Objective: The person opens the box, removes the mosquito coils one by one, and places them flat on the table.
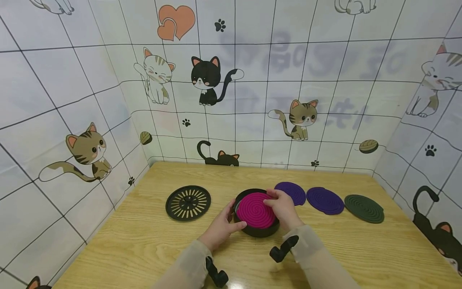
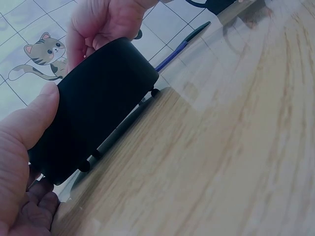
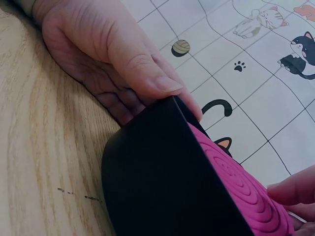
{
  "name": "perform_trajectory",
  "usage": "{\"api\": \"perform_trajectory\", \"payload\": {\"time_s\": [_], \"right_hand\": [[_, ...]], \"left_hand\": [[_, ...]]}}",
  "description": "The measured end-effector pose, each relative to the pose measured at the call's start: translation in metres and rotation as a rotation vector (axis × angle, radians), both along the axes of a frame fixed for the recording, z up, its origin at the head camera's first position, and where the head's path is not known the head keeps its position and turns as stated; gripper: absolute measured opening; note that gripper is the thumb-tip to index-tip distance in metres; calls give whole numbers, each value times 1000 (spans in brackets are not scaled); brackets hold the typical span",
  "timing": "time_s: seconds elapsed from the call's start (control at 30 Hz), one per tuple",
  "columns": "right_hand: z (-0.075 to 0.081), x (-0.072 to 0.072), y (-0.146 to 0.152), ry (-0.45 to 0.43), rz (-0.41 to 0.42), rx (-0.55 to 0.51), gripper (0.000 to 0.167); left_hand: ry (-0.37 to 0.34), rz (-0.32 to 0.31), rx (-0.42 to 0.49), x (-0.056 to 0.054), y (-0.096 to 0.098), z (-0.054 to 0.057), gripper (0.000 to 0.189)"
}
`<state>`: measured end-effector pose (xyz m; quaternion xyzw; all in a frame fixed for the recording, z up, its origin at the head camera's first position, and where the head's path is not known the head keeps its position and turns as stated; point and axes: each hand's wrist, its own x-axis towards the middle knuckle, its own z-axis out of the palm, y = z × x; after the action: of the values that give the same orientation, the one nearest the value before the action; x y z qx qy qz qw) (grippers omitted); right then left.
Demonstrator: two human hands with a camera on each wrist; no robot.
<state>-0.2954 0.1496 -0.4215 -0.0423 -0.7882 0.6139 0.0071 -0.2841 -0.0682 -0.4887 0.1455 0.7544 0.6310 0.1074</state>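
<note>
A round black mosquito coil holder stands on the table in the middle of the head view. Inside its rim lies a bright pink mosquito coil, its spiral face up. My left hand grips the holder from the left, thumb at the near rim and fingers round the side. With thumb and fingers my right hand pinches the pink coil at its right edge; some fingertips are hidden. The left wrist view shows small feet under the holder's wall. The pink coil sits close to the rim in the right wrist view.
A black slotted lid lies to the left. Two purple coils and a dark green coil lie in a row to the right on the wooden table. Cat-printed sheeting surrounds the table's back and sides.
</note>
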Motion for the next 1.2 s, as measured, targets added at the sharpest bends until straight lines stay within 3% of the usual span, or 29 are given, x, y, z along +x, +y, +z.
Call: {"api": "perform_trajectory", "payload": {"time_s": [0.23,0.57,0.83,1.2], "right_hand": [[0,-1,2,-66,16,25,45],[0,-5,0,-61,29,20,42],[-1,-6,0,-46,44,-12,50],[0,-6,0,-42,40,-53,43]], "left_hand": [[1,6,-7,0,0,0,97],[6,3,-9,-1,0,-1,97],[0,-2,8,-2,0,-2,97],[5,-6,7,-2,0,-1,98]]}}
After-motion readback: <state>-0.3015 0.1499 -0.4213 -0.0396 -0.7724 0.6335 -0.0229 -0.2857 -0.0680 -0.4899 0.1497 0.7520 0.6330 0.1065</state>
